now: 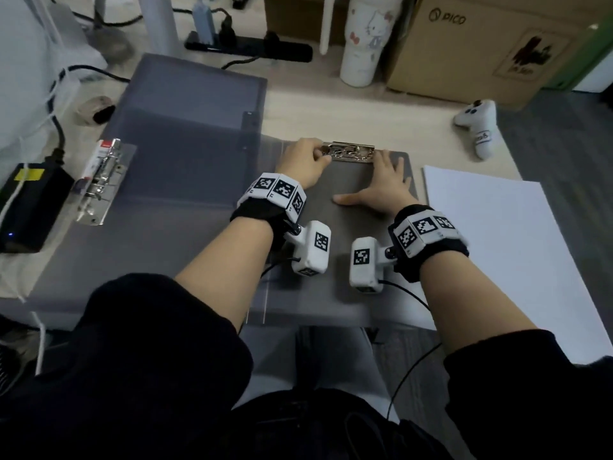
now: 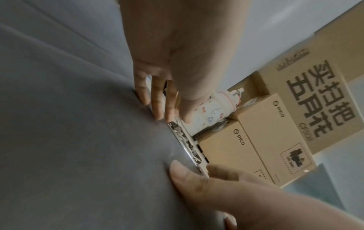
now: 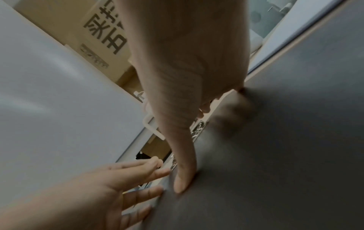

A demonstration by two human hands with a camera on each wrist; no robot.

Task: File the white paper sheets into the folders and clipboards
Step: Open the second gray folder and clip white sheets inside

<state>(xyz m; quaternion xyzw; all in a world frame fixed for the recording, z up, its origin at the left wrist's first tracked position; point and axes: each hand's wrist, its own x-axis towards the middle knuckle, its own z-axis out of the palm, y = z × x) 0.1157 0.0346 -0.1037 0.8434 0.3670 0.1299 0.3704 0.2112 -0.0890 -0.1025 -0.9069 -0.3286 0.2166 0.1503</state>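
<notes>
A grey clipboard (image 1: pixel 351 184) lies flat on the desk in front of me, with a metal clip (image 1: pixel 350 151) at its far edge. My left hand (image 1: pixel 320 156) pinches the left end of that clip (image 2: pixel 185 143), fingers on the near side and thumb behind. My right hand (image 1: pixel 381 174) lies flat on the board (image 3: pixel 275 155), thumb spread and fingertips touching the clip's right end. No sheet lies on the clipboard. A stack of white paper (image 1: pixel 504 247) sits to the right of the board, near my right forearm.
An open grey ring binder (image 1: pixel 185 127) with its lever mechanism (image 1: pixel 99 180) lies to the left. A black power brick (image 1: pixel 30 207) sits at the far left. At the back stand a white tumbler (image 1: pixel 365 38), cardboard boxes (image 1: pixel 481 44) and a power strip (image 1: pixel 248 48). A plush toy (image 1: pixel 477 127) lies back right.
</notes>
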